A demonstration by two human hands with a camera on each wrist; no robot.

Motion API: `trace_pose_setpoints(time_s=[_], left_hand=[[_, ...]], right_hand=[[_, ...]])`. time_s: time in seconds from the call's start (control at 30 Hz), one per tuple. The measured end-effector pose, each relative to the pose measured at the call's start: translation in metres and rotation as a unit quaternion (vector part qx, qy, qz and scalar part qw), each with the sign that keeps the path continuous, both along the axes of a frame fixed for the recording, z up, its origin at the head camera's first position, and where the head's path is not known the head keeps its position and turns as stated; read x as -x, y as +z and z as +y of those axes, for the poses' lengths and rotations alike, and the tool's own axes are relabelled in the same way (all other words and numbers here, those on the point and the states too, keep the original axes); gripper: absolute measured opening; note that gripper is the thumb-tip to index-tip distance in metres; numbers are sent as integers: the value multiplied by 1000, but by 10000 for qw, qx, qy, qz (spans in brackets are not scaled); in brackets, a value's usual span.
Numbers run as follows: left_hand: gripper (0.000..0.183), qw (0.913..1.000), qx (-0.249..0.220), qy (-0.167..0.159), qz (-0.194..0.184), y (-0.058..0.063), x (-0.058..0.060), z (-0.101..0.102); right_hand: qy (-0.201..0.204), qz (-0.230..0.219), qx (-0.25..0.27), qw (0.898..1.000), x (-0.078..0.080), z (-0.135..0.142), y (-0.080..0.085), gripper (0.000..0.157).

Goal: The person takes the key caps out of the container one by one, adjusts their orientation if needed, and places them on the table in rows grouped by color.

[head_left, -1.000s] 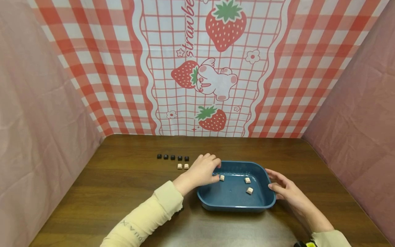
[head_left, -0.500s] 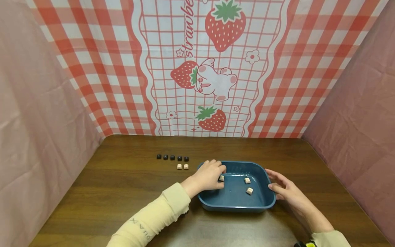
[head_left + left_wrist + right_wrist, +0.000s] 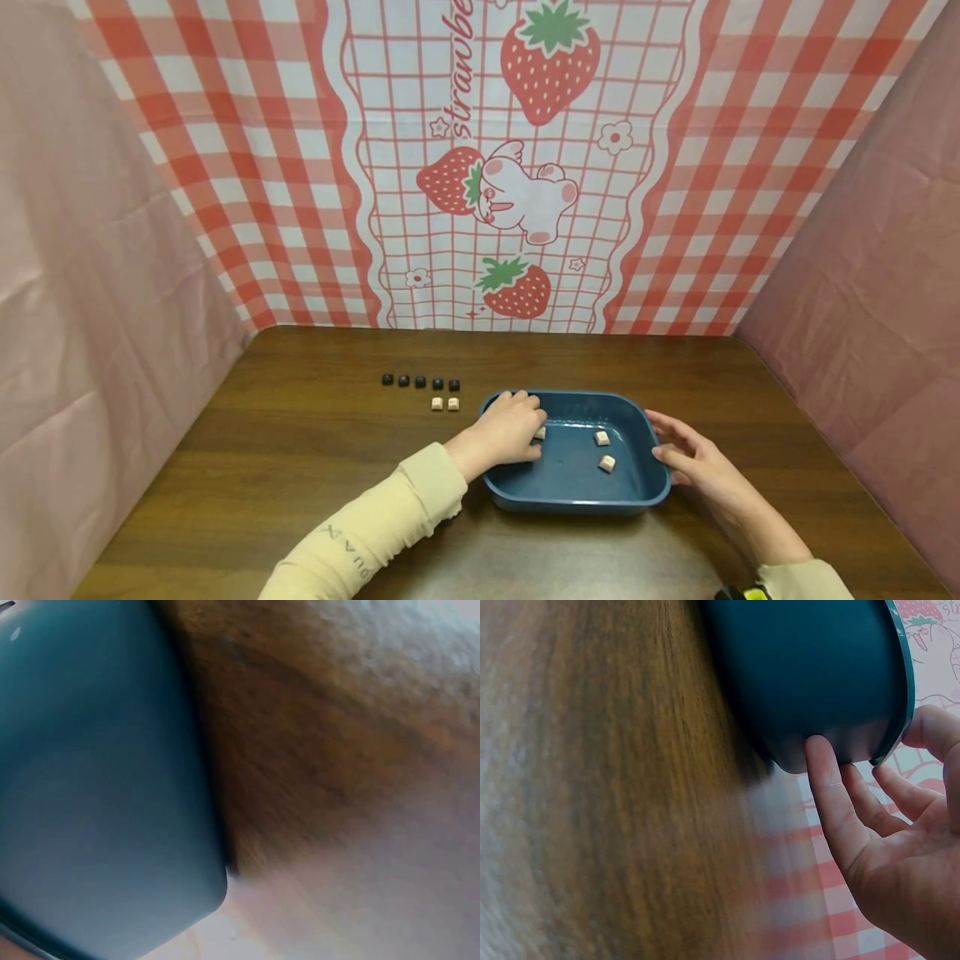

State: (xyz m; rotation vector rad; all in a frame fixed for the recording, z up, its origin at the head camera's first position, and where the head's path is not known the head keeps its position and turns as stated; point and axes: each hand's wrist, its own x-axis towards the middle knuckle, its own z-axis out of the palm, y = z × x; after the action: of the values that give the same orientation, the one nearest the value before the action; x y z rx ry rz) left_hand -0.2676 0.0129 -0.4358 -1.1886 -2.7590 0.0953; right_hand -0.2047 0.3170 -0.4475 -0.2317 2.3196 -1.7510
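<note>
1. Left hand (image 3: 510,429) reaches over the left end of the blue tray (image 3: 570,507), fingers bent and parted from the thumb; it covers part of one pale cube (image 3: 540,434) lying inside, and whether it touches or pinches that cube cannot be told.
2. Right hand (image 3: 705,471) holds the tray's right end, thumb at the rim and fingers spread against the outer wall; in the head view some of those fingers are lost behind the tray.
3. Two further pale cubes (image 3: 607,463) sit in plain sight on the tray floor, towards the right; their markings are too small to read.
4. Beyond the tray's left end, on the wooden table (image 3: 300,467), five black cubes (image 3: 420,382) stand in a row, with two pale ones (image 3: 453,404) nearer the person.
5. The left wrist view catches mostly tray wall and blurred tabletop, without the fingers.
6. Printed lettering (image 3: 462,75) on the backdrop is cut off at the top.
</note>
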Motion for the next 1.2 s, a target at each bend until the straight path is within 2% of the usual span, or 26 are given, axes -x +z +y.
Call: trace_pose_setpoints(time_s=[0.27,0.6,1.0,1.2], left_hand=[[16,9999,-19,-71,-127,-2,2,0],[18,9997,4,-80,-232,-3,2,0],[17,9995,-285,-147,-9,1,2,-3],[16,9987,-493,-85,136,7,3,-7]], right_hand=[[-8,-22,-21,10000,0,1,-1,62],[-11,-89,-44,10000,0,1,0,63],[-36,-135,2,9999,0,0,0,63],[-29,-148,18,9999,0,1,1,64]])
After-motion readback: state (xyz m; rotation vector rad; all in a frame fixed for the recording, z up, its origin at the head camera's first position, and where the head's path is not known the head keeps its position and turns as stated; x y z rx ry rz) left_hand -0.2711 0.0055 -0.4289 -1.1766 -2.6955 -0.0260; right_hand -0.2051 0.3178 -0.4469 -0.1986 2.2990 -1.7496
